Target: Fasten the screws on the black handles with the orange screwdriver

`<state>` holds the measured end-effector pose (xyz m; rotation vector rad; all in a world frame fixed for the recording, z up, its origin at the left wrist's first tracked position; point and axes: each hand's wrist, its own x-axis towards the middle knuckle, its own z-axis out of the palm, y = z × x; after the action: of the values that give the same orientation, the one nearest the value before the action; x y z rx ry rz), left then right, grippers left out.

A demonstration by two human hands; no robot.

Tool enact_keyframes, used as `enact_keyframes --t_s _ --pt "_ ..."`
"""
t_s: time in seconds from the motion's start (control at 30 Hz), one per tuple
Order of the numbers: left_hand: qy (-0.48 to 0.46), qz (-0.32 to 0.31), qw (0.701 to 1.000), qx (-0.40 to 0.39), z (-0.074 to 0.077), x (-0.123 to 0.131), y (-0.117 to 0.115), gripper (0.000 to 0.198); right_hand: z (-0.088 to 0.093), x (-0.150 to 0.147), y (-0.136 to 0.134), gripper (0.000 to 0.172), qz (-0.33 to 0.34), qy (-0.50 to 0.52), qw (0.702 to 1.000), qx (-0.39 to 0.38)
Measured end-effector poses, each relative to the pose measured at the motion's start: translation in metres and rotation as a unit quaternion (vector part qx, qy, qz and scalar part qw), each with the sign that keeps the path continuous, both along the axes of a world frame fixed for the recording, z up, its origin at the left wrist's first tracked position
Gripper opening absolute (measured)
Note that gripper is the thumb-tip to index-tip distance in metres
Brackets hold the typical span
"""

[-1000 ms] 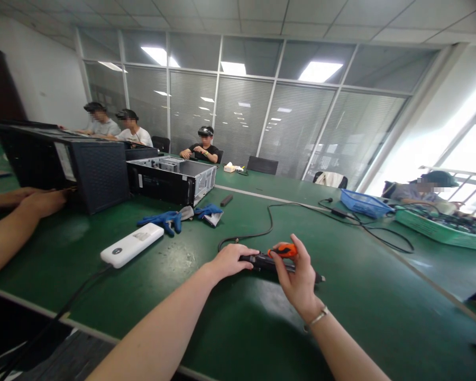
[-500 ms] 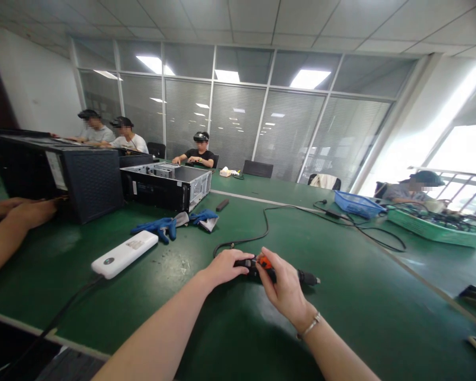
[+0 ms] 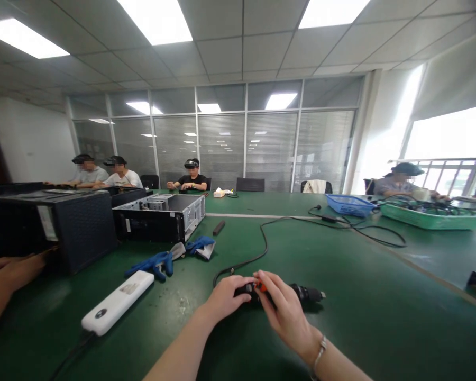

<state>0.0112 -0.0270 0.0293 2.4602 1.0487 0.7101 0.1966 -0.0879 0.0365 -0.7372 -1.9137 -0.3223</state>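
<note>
Green workbench (image 3: 360, 333) fills the near half of the room, and the person at this end has both hands down over it. The left hand (image 3: 225, 299) is closed around the rear of a black corded tool (image 3: 305, 292), fingers curled over the top. The right hand (image 3: 283, 312), with a silver bracelet (image 3: 320, 352) at its wrist, grips an orange piece (image 3: 262, 287) against the tool's middle, the fingers hiding most of it. The tool sits low over the bench, nose pointing right; I can't tell whether it touches the surface. A black cord (image 3: 246, 262) loops away behind the left hand. Further left lie a white power bank (image 3: 117, 302) and blue gloves (image 3: 158, 263), the gloves just in front of an open PC case (image 3: 158, 222). A co-worker's hand (image 3: 18, 272) rests beside a second, black PC case (image 3: 83, 233). Across the room, a blue basket (image 3: 349, 205) sits near a green tray (image 3: 428, 217) full of cables.
</note>
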Motion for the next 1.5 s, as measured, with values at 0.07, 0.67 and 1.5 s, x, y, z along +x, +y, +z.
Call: enact_keyframes --t_s 0.07,0.67,1.5 --pt "0.003 -0.004 1.0 -0.007 0.0031 0.0012 -0.0017 0.035 0.0031 -0.0015 -0.0034 0.055 0.003 -0.014 1.0 0.0" --pt "0.017 0.0 0.998 0.055 0.0075 0.0013 -0.0097 0.025 0.0023 -0.0026 -0.0018 0.05 -0.001 -0.007 1.0 -0.013" --pt "0.024 0.004 0.999 0.037 0.0112 0.0026 -0.0099 0.027 0.0005 -0.0039 0.0022 0.047 -0.009 0.016 0.999 -0.027"
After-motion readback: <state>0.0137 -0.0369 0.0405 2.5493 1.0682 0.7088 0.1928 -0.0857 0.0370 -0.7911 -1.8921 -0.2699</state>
